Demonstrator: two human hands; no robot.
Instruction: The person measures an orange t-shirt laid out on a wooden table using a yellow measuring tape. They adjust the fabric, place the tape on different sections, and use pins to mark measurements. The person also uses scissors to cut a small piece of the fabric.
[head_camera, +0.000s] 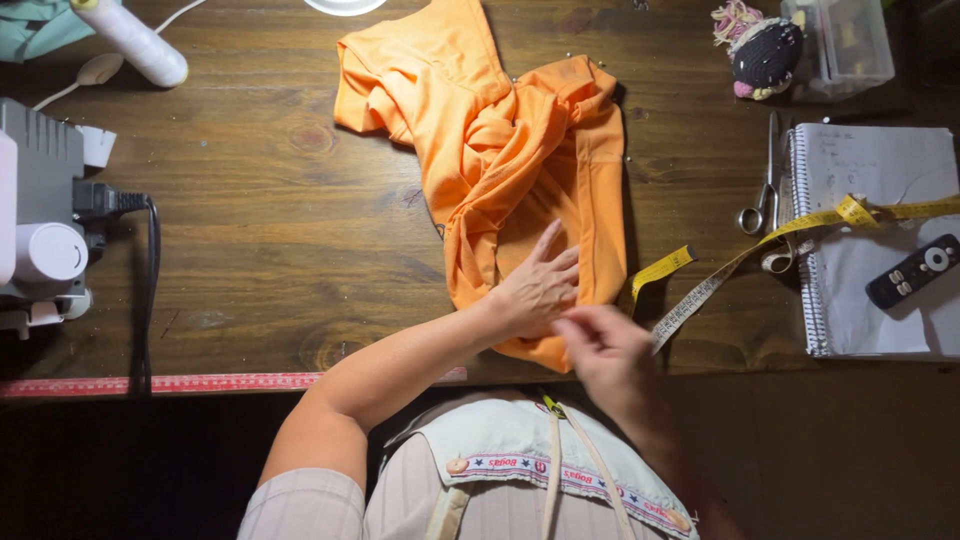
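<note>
Left hand (540, 288) flat on orange fabric (500, 150)

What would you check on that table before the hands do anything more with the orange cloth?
1. Left hand flat on the orange fabric: ok.
2. Right hand at the fabric's near edge: ok; whether it grips anything: cannot tell, blurred.
3. Fabric smooth: not ok, bunched and folded.
4. Scissors away from the cloth: ok.
5. Yellow measuring tape off the fabric: ok.
</note>
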